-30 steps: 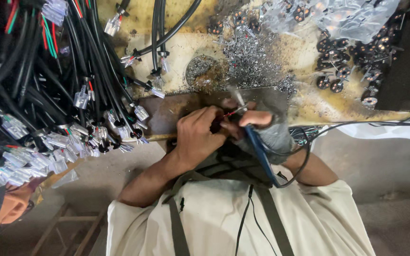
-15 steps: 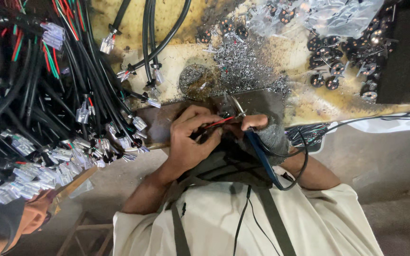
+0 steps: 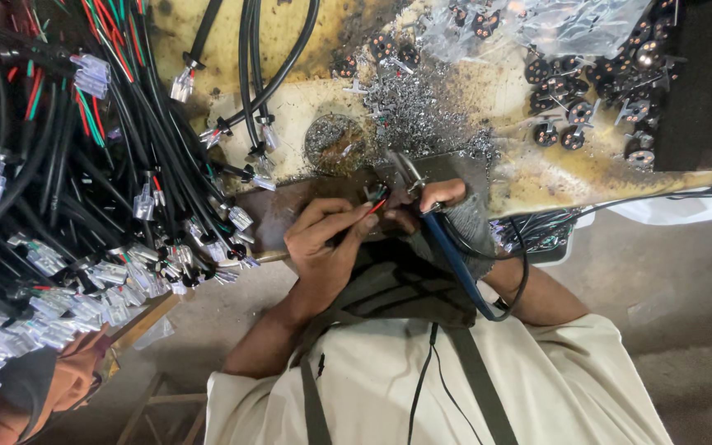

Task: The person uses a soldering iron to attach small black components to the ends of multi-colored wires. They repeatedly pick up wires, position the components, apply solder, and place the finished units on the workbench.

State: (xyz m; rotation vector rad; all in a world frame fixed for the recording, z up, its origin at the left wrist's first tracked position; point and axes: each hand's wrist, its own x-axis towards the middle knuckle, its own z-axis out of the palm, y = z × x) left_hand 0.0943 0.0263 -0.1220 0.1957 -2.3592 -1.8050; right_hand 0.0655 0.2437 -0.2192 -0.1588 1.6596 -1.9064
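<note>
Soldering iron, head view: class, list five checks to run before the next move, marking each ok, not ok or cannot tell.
1. Right hand grips the soldering iron by its blue handle: ok.
2. Left hand pinches the red wire: ok.
3. Iron tip touching the wire end: cannot tell.
4. Iron cord hangs loose beside the right wrist: ok.
5. Bench beside the joint free of metal shavings: not ok.
</note>
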